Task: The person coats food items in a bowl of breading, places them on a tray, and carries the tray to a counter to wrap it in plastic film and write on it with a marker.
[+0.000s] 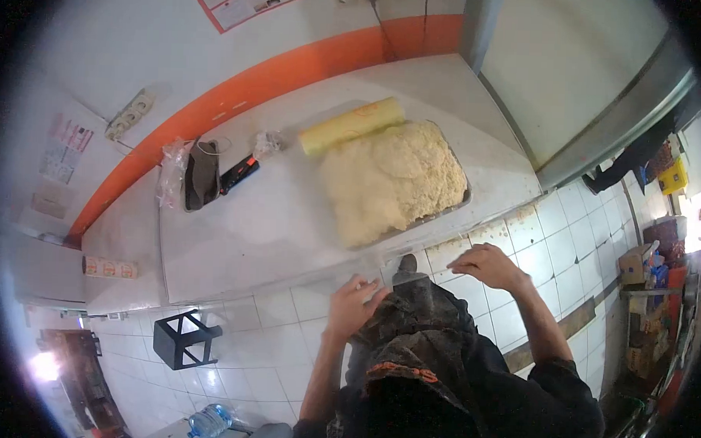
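Sitting in a tray (468,197) on the bench (249,246), the crumbly yellow pile (398,178) looks soft & prob. heavy, so the tray's rim seems best to hold b/c bits could fall off. It's past the L hand (353,307) & R hand (488,267), not touching them; both hands are apart w/ bent fingers, can't tell if they're pinching anything.

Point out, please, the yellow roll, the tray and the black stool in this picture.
Yellow roll (352,126): head view, middle of its curved side.
Tray (468,198): head view, bare rim at its right corner.
Black stool (165,344): head view, its solid left part.
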Motion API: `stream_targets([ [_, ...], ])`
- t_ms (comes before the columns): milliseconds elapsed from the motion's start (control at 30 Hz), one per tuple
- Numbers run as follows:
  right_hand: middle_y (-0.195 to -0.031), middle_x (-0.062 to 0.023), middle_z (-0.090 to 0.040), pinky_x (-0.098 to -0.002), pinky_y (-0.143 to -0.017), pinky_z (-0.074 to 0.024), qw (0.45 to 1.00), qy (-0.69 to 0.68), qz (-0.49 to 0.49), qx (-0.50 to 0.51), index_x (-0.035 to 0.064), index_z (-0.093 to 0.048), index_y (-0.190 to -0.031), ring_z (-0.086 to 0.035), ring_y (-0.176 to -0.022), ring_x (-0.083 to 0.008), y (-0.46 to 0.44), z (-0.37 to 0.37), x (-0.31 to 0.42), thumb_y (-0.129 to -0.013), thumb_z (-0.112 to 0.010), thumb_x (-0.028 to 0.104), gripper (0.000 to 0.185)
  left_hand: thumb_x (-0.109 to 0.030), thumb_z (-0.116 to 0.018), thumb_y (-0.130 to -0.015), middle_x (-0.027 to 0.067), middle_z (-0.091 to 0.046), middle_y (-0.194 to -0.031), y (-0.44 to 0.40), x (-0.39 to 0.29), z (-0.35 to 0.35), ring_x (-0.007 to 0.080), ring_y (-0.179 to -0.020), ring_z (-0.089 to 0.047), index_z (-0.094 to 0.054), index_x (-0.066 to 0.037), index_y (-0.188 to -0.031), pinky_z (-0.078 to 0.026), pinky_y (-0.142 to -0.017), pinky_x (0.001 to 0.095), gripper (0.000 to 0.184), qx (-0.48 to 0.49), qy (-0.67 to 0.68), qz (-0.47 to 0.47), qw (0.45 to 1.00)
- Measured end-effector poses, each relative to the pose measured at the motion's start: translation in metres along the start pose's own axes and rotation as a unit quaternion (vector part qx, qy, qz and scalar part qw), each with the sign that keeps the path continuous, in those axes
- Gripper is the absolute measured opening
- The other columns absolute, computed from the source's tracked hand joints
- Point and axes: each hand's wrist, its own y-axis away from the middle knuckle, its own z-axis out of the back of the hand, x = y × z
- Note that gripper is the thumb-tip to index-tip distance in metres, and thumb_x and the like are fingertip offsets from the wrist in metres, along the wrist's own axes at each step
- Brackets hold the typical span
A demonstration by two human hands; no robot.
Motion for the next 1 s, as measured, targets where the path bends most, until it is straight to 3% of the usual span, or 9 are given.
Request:
stream_targets([
  [367, -0.101, -0.0005, -0.067, -0.0404, -0.089, -0.0412, 0.966, 0.22, -0.027, -0.136, 0.0209, -0.071, -0.102, -0.056, -0.099, -0.0248, -0.082, -0.085, -0.081, -0.088, -0.058, 0.022, 0.019, -0.022, -0.063, -0.087, 0.0085, -0.064, -0.095, -0.038, 0.097, -0.08, 0.0299, -0.09, -0.061, -0.07, -0.009, -0.094, -0.052, -0.076, 0.0428, 0.015, -0.035, -0.107, -0.033, 0.993],
  [667, -0.102, -0.0048, -0.063, -0.0432, -0.085, -0.0418, 0.949, 0.014, -0.125, -0.289, 0.0087, -0.066, -0.092, -0.055, -0.099, -0.0299, -0.094, -0.102, -0.104, -0.086, -0.056, 0.008, 0.012, -0.01, -0.055, -0.089, 0.0186, -0.063, -0.103, -0.03, 0.112, -0.081, 0.0383, -0.103, -0.057, -0.063, 0.002, -0.098, -0.045, -0.095, 0.0429, 0.017, -0.079, -0.142, -0.001, 0.987],
  [700, -0.102, -0.0058, -0.062, -0.0427, -0.085, -0.0423, 0.932, -0.196, -0.164, -0.257, 0.0064, -0.064, -0.094, -0.055, -0.098, -0.0293, -0.095, -0.102, -0.109, -0.088, -0.054, 0.01, 0.012, -0.011, -0.055, -0.089, 0.0189, -0.063, -0.103, -0.031, 0.114, -0.083, 0.0376, -0.104, -0.057, -0.063, 0.002, -0.097, -0.045, -0.096, 0.0421, 0.016, -0.093, -0.087, 0.059, 0.99],
  [733, -0.102, -0.0068, -0.062, -0.0423, -0.085, -0.0429, 0.87, -0.396, -0.198, -0.215, 0.004, -0.062, -0.096, -0.055, -0.097, -0.0286, -0.096, -0.103, -0.116, -0.091, -0.052, 0.012, 0.014, -0.011, -0.055, -0.09, 0.0193, -0.063, -0.103, -0.032, 0.119, -0.087, 0.037, -0.106, -0.057, -0.062, 0.003, -0.095, -0.045, -0.097, 0.0414, 0.016, -0.107, -0.032, 0.117, 0.987],
  [767, -0.102, -0.0068, -0.062, -0.0423, -0.085, -0.0429, 0.871, -0.395, -0.199, -0.214, 0.004, -0.062, -0.096, -0.055, -0.097, -0.0286, -0.1, -0.112, -0.125, -0.091, -0.052, 0.012, 0.014, -0.011, -0.055, -0.09, 0.0193, -0.063, -0.103, -0.032, 0.129, -0.093, 0.037, -0.106, -0.057, -0.062, 0.003, -0.095, -0.045, -0.097, 0.0414, 0.016, -0.107, -0.031, 0.119, 0.987],
  [833, -0.102, -0.01, -0.06, -0.0421, -0.087, -0.0439, 0.711, -0.634, -0.093, -0.288, -0.0006, -0.057, -0.109, -0.055, -0.096, -0.0261, -0.107, -0.128, -0.139, -0.093, -0.052, 0.027, 0.032, -0.012, -0.055, -0.093, 0.0187, -0.063, -0.102, -0.029, 0.155, -0.102, 0.0306, -0.106, -0.059, -0.06, 0.001, -0.098, -0.048, -0.094, 0.0396, 0.015, -0.162, 0.315, 0.276, 0.894],
  [867, -0.102, -0.01, -0.06, -0.0421, -0.087, -0.0439, 0.711, -0.635, -0.094, -0.286, -0.0006, -0.057, -0.109, -0.055, -0.096, -0.0261, -0.106, -0.113, -0.13, -0.093, -0.052, 0.027, 0.032, -0.012, -0.055, -0.093, 0.0187, -0.063, -0.102, -0.026, 0.168, -0.11, 0.0306, -0.106, -0.059, -0.06, 0.001, -0.098, -0.048, -0.094, 0.0396, 0.015, -0.162, 0.314, 0.278, 0.893],
  [933, -0.102, -0.0143, -0.058, -0.0419, -0.091, -0.0439, 0.463, -0.808, -0.284, -0.228, -0.0023, -0.048, -0.124, -0.055, -0.096, -0.0263, -0.109, -0.058, -0.096, -0.093, -0.052, 0.045, 0.057, -0.017, -0.055, -0.094, 0.0135, -0.063, -0.099, -0.031, 0.181, -0.116, 0.0246, -0.1, -0.061, -0.058, -0.001, -0.103, -0.051, -0.083, 0.0369, 0.018, -0.244, 0.24, 0.174, 0.923],
  [1000, -0.103, -0.0153, -0.058, -0.0414, -0.092, -0.0442, 0.472, -0.792, -0.315, -0.227, -0.0043, -0.047, -0.126, -0.055, -0.097, -0.0263, -0.113, -0.06, -0.117, -0.091, -0.051, 0.055, 0.069, -0.021, -0.055, -0.095, 0.0122, -0.063, -0.1, -0.036, 0.18, -0.107, 0.0231, -0.098, -0.061, -0.058, -0.002, -0.105, -0.051, -0.08, 0.036, 0.022, -0.219, 0.317, 0.204, 0.9],
])
